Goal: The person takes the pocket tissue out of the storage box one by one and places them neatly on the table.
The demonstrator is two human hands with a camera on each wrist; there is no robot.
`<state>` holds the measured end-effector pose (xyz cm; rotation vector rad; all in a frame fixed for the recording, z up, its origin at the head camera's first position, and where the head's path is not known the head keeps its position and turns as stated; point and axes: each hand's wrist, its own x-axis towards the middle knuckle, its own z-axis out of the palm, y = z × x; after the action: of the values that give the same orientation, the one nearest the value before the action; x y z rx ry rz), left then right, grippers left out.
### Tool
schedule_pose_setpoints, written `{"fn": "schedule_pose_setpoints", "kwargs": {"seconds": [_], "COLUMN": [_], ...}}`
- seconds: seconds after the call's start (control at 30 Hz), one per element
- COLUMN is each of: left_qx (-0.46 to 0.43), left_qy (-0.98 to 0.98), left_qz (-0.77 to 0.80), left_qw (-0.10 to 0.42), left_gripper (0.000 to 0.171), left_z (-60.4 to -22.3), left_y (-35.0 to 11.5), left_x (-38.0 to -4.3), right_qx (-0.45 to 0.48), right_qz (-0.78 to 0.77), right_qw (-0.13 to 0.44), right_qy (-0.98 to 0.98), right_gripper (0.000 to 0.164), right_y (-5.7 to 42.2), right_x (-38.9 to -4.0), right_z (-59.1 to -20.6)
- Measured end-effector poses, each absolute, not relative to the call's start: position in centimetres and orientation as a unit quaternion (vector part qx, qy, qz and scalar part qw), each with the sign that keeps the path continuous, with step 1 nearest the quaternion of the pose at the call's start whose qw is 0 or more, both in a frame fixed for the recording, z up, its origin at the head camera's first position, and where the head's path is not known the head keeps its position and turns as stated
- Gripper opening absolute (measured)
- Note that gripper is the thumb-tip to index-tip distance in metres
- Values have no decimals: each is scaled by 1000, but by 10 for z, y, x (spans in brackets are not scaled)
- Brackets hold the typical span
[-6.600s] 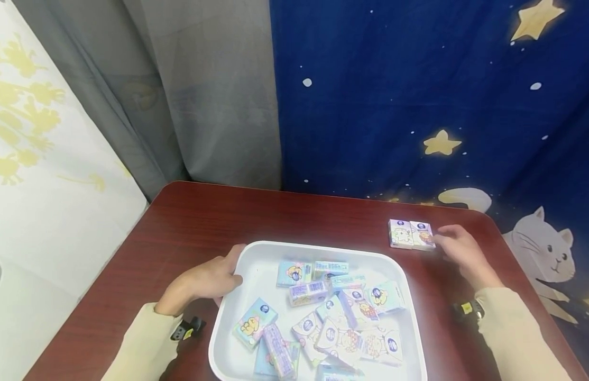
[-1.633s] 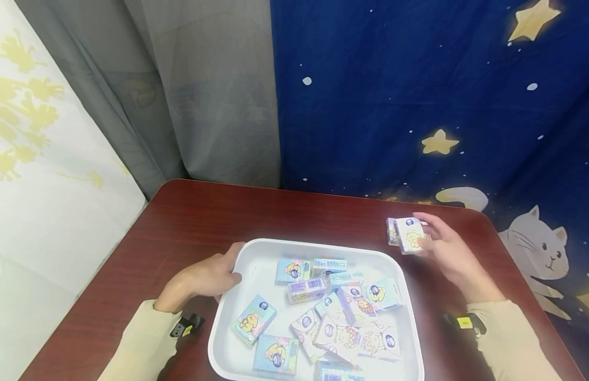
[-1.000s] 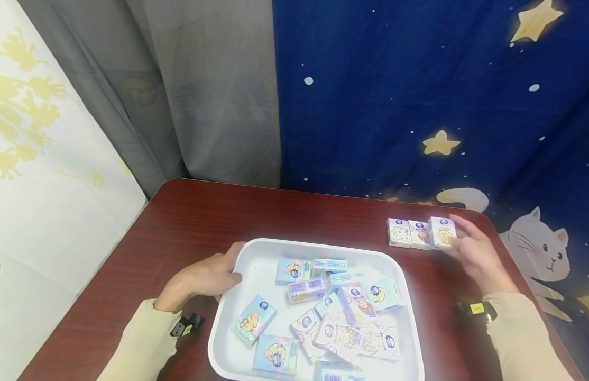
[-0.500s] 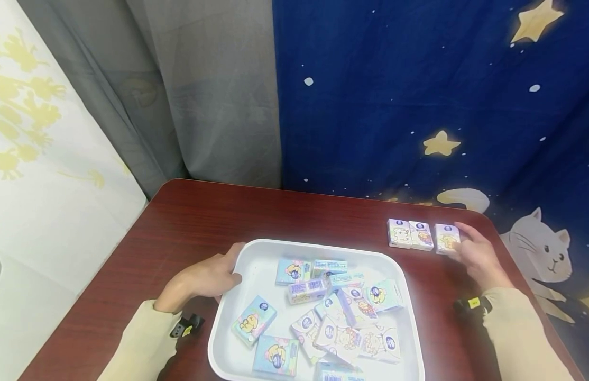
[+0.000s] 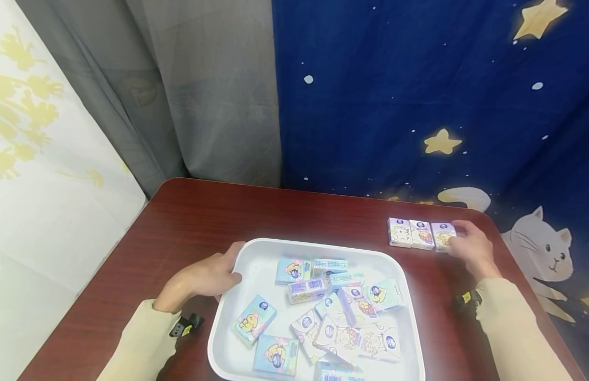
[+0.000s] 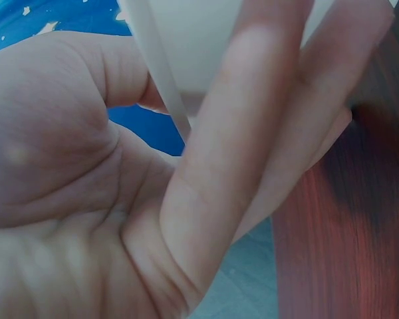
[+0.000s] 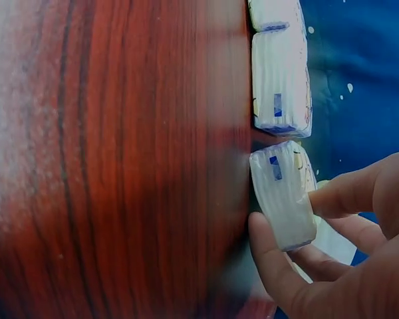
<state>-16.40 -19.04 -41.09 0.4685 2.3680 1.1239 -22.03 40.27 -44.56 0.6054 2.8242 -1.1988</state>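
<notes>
My left hand [image 5: 209,276] grips the left rim of a white plastic tray [image 5: 323,248]. In the left wrist view, the thumb lies on one side of the tray wall [image 6: 161,73] and the fingers on the other. At the table's far right, my right hand [image 5: 472,248] pinches a small white tissue pack [image 5: 442,233] with a cartoon print. It is the right end of a row, beside a middle tissue pack [image 5: 421,235] and a left tissue pack [image 5: 399,232]. In the right wrist view, a narrow gap separates the held pack [image 7: 286,193] from its neighbour [image 7: 279,86].
Inside the tray lie several tissue packs, among them blue ones [image 5: 275,355] on the left and an overlapping pile of white ones [image 5: 337,338] on the right. The dark red wooden table [image 5: 256,211] ends at a blue star-print curtain [image 5: 347,106] and a grey curtain [image 5: 218,95].
One tissue pack has gone from the tray's lower left. My right hand brought a pack over the row, set it at the right end and has moved it left towards the others. Left hand unchanged.
</notes>
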Motion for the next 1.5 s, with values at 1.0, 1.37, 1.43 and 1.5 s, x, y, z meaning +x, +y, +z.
{"fn": "schedule_pose_setpoints", "kwargs": {"seconds": [1.0, 1.37, 1.43, 1.5], "left_qx": [182, 173, 177, 181], "left_qy": [858, 865, 865, 864], "left_qz": [418, 407, 406, 405], "left_qw": [237, 237, 237, 237], "left_gripper": [75, 75, 75, 74], "left_z": [-412, -410, -409, -407], "left_y": [-193, -190, -190, -189], "left_x": [-160, -162, -162, -162], "right_qx": [185, 171, 186, 200], "right_qz": [-367, -422, -421, -406], "right_qw": [40, 40, 35, 22], "right_qy": [911, 889, 887, 892], "right_gripper": [75, 67, 66, 65], "right_y": [404, 411, 411, 410], "right_x": [-219, -217, -215, -212], "right_z": [-448, -449, -446, -441]}}
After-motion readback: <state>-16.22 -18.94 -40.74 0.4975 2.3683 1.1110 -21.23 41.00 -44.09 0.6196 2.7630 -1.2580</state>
